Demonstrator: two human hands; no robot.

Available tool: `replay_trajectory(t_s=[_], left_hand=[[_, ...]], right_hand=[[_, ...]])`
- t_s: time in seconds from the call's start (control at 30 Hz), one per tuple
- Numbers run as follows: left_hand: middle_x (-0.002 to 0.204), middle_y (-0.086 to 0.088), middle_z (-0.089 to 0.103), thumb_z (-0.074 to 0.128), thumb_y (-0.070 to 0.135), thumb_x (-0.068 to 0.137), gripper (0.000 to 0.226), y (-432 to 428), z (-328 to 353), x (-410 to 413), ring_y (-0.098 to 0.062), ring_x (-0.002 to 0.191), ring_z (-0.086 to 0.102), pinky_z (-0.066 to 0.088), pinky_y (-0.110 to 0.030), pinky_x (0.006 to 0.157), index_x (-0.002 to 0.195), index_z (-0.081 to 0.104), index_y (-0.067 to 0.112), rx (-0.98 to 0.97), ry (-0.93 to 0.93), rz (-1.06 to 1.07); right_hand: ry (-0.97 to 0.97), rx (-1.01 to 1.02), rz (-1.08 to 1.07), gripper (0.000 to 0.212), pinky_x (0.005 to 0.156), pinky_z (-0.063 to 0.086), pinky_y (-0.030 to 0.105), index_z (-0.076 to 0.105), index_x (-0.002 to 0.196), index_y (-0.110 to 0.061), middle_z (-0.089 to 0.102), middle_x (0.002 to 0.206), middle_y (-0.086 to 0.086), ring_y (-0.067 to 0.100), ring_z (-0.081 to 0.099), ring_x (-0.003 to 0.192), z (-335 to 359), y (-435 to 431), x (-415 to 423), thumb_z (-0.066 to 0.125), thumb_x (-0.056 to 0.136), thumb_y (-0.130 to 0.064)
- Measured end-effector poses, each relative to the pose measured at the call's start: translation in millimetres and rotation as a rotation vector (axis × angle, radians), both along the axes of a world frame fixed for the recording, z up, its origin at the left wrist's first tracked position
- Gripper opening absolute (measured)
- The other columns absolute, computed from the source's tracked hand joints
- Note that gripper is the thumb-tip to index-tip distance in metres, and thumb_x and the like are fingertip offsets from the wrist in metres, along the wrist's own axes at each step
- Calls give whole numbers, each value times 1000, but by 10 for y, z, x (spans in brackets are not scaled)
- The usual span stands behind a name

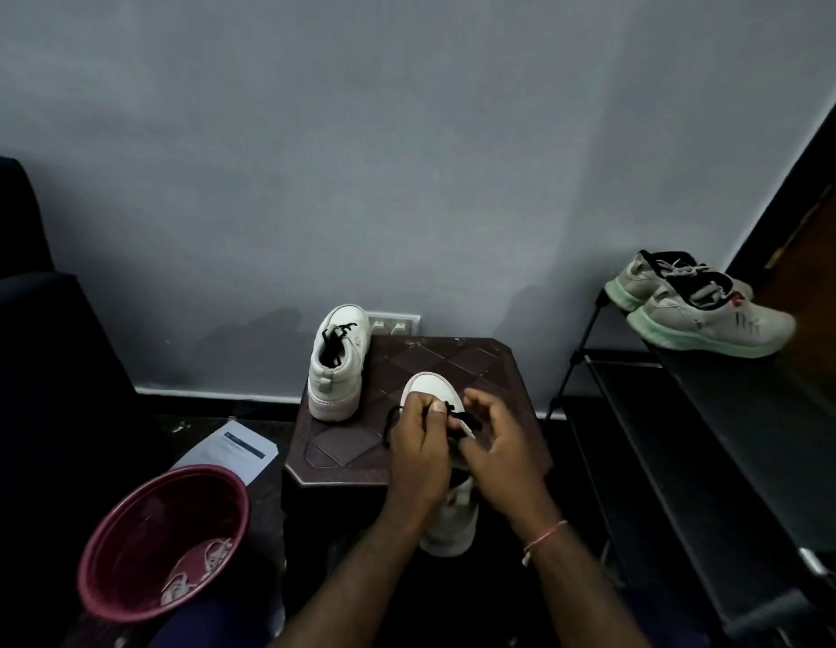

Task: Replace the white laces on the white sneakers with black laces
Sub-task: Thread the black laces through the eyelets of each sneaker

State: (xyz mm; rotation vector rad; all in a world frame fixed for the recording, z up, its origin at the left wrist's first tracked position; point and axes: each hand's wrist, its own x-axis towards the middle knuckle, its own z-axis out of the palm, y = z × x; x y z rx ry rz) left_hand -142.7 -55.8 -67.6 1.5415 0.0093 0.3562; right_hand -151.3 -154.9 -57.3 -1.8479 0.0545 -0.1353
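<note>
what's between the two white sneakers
Head view: mostly bare patterned tabletop between the far sneaker and the near sneaker, with a loop of black lace hanging out by the left hand.

Smooth white sneaker at eleven o'clock on the dark, glossy bench (plastic, seemingly); matt black cloth lace; shiny maroon plastic bin at seven.

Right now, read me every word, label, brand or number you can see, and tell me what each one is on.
On the sheet of paper: a dark blue header band and printed lines, too small and blurred to read.
On the grey running shoes: dark side marks, no legible brand.
On the far white sneaker and the near white sneaker: no text showing.
Nothing here can be quoted.
</note>
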Motion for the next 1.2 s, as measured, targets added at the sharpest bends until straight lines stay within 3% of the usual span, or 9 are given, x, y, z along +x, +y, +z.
replay_trajectory(t_s=[0.1, 0.17, 0.3, 0.57, 0.63, 0.77, 1.0, 1.1, 1.2], left_hand=[[64, -4, 60, 50, 12, 95, 23, 14, 123, 53, -15, 64, 56, 48, -34, 68, 72, 53, 12, -111, 66, -42], [61, -4, 59, 47, 1, 95, 27, 20, 179, 58, -16, 61, 55, 47, -29, 63, 70, 53, 11, -155, 78, -77], [55, -6, 54, 46, -2, 90, 29, 37, 306, 19, -21, 57, 51, 45, -31, 62, 66, 50, 12, -287, 182, -91], [53, 0, 43, 34, -3, 95, 30, 255, 1105, -286, -11, 46, 37, 41, -29, 58, 71, 38, 14, -572, 150, -248], [53, 4, 49, 39, 2, 98, 31, 313, 1123, -293, -8, 44, 37, 37, -28, 54, 70, 41, 14, -379, 53, -170], [68, -2, 63, 54, 13, 93, 15, 402, 646, -61, -18, 63, 57, 39, -30, 59, 79, 55, 12, 564, -67, 100], [86, -11, 69, 53, 45, 89, 36, 355, 222, 85, -32, 84, 65, 42, -33, 62, 84, 64, 11, 1232, 106, -39], [87, -10, 69, 54, 42, 91, 32, 356, 399, 57, -32, 87, 64, 40, -33, 63, 85, 64, 12, 1246, 77, -74], [62, -3, 56, 55, 38, 89, 36, 407, 641, -23, -17, 59, 53, 37, -32, 57, 70, 55, 8, 676, -10, -283]], right_hand=[[73, -142, 51, 59, 101, 46, 26, 46, 132, -24, 55, 129, 1, 9, 55, 116, -82, 57, 50, 61, 80, 0], [58, -187, 2, 59, 96, 38, 15, 46, 135, -20, 50, 129, -5, 5, 48, 115, -51, 66, 119, 60, 81, 1], [103, -144, 11, 69, 88, 34, 4, 38, 144, -15, 44, 141, 3, 4, 43, 118, 5, 109, 213, 48, 82, 15], [180, -168, -84, 75, 115, 28, 31, 25, 150, -9, 31, 150, 15, 26, 34, 139, -48, 172, 274, 52, 82, 5], [217, -133, -106, 72, 113, 29, 28, 29, 148, -7, 36, 148, 14, 25, 37, 137, -39, 213, 304, 46, 80, 8], [225, -66, -170, 57, 99, 45, 27, 50, 129, -12, 61, 126, 7, 22, 57, 118, -99, 237, 332, 46, 75, 3], [252, 3, -160, 61, 99, 49, 36, 48, 128, -15, 62, 125, 5, 20, 59, 111, -173, 220, 350, 48, 66, -10], [255, -27, -159, 56, 97, 49, 33, 47, 129, -15, 61, 126, 7, 19, 59, 110, -112, 222, 322, 50, 75, -3], [264, -73, -131, 67, 87, 41, 21, 32, 142, -12, 56, 131, 6, 17, 55, 111, -44, 202, 266, 61, 82, -7]])
